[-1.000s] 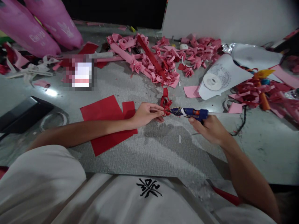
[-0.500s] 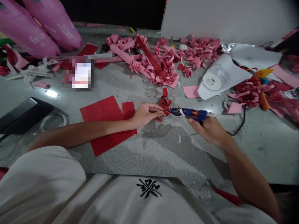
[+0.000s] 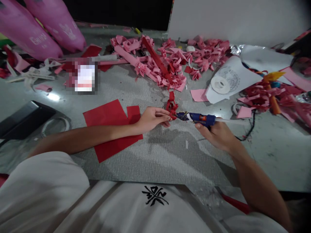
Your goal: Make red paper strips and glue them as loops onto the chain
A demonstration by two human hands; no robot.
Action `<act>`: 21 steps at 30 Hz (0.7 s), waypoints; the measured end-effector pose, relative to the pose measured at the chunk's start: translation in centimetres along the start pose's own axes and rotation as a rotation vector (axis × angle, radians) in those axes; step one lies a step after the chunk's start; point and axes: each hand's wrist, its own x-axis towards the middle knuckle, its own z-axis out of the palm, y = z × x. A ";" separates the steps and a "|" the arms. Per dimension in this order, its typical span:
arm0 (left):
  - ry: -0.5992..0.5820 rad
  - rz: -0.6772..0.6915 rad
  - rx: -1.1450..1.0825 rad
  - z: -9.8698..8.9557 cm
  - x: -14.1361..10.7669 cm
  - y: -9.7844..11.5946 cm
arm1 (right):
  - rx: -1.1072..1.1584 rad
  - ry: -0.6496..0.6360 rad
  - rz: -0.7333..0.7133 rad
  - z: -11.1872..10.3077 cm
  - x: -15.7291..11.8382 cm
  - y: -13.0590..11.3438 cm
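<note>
Between its fingertips my left hand (image 3: 154, 119) pinches a red folded-paper piece (image 3: 171, 105) with looped strips, above the grey mat. My right hand (image 3: 220, 134) is wrapped round the grip of a dark blue glue gun (image 3: 196, 118). A clear glue stick (image 3: 234, 121) sticks out of the gun's back end. The nozzle points left and meets the red paper piece by my left fingertips; whether it touches is too small to tell. Red paper sheets (image 3: 104, 113) lie on the mat under my left forearm.
A heap of pink folded-paper pieces (image 3: 167, 55) spans the back. At the right lie a white tape roll (image 3: 220, 84), printed white paper and pink scraps. Two pink bottles (image 3: 48, 29) lean at the back left. A dark box-shaped object (image 3: 21, 119) and a clear tape ring (image 3: 55, 126) sit left.
</note>
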 end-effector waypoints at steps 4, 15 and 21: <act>-0.005 0.005 -0.001 0.1 0.0 0.1 | 0.022 0.008 0.009 -0.1 0.0 0.0; -0.003 0.008 -0.018 0.0 0.0 -0.2 | -0.005 -0.017 -0.031 0.1 0.0 0.1; 0.003 0.014 0.001 -0.1 0.1 -0.3 | -0.009 0.016 0.014 -0.6 -0.2 0.0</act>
